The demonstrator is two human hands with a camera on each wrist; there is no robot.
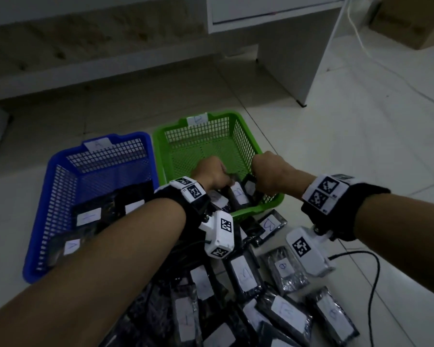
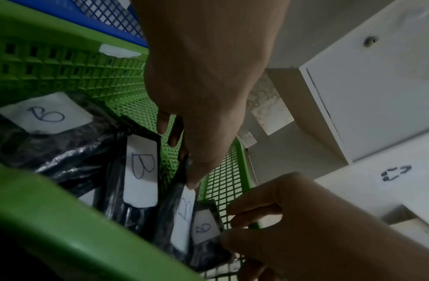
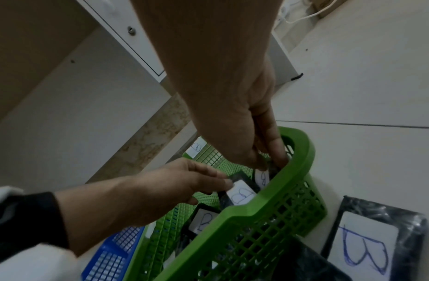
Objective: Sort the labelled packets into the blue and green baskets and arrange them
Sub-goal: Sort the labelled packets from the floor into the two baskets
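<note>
The green basket stands right of the blue basket on the floor. Both hands reach into the green basket's near right corner, where several black packets with white B labels stand on edge. My left hand pinches the top edge of one upright packet between thumb and fingers. My right hand pinches a smaller B packet against the basket's right wall. The blue basket holds a few A-labelled packets.
A loose pile of labelled packets lies on the tiles in front of the baskets, under my forearms. A black cable runs at the right. A white cabinet and a cardboard box stand behind.
</note>
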